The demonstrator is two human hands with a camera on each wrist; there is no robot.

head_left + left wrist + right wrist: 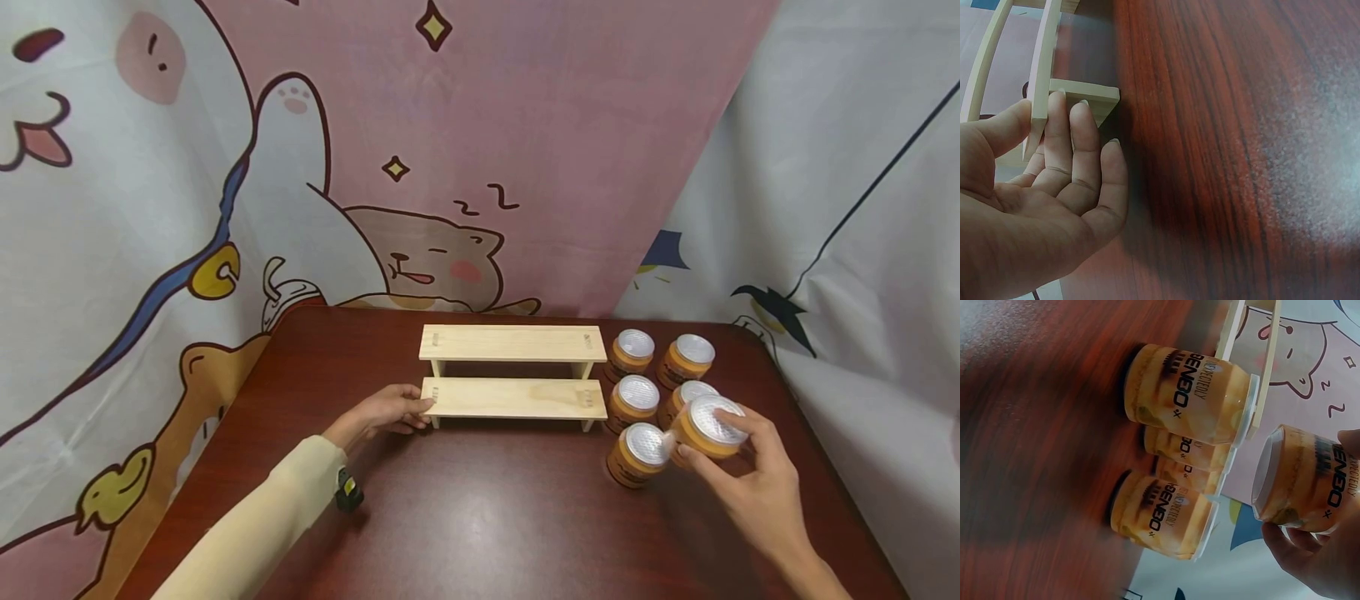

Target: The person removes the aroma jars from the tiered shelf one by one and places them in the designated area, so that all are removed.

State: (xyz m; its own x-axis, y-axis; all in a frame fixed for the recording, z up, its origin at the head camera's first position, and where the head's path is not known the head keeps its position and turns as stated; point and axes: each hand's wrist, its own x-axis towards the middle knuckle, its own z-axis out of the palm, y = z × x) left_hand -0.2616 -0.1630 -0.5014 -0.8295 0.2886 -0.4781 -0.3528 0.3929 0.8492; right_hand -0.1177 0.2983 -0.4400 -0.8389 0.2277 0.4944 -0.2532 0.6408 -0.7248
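Note:
A two-tier wooden shelf (517, 398) of pale boards stands on the dark table. My left hand (390, 408) grips the left end of its lower board, thumb against one face and fingertips (1085, 125) on the other. On the right, my right hand (765, 483) holds an orange jar (708, 427) with a white ribbed lid, thumb and fingers around it. In the right wrist view this held jar (1304, 478) is raised off the table, its lettering visible. Several matching jars (633, 402) stand between the shelf and that hand, the nearest one (636, 456) just left of the held jar.
The reddish-brown wooden table (480, 517) reaches back to a cartoon-printed cloth (570, 150) hanging behind and at both sides. A thin dark cord (862, 200) runs down the right-hand cloth. A small dark device (348, 490) sits at the left cuff.

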